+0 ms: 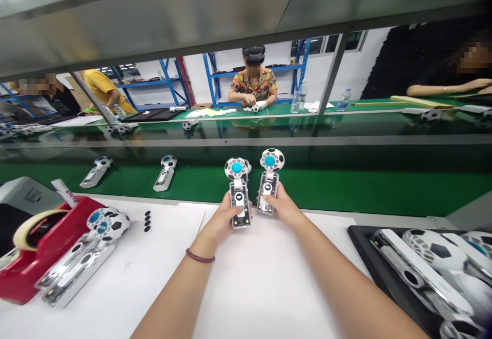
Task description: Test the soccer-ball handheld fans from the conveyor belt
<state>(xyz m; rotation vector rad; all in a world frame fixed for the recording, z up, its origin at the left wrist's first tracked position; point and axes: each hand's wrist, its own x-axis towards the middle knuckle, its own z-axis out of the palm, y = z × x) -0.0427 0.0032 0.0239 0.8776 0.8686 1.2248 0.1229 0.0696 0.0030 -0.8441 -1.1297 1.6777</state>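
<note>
Both hands are held out at the edge of the green surface, each gripping what looks like a handheld fan with a soccer-ball head. My left hand (222,219) wraps round the clear handle of the left fan (237,168), its thumb on the front. The right fan (272,159) is in my right hand (283,206), thumb across its handle. Both fans stand nearly upright with their blue centres facing me. Part of another patterned head shows behind the left fan, mostly hidden. A reddish-brown band circles my left wrist.
Two similar fans (104,224) lie against a red tape dispenser (82,206), near several black dots (147,221). A black tray (359,241) holds several fans at right. Others (166,172) lie on the green belt (346,185). A metal shelf (215,5) hangs overhead; people sit opposite.
</note>
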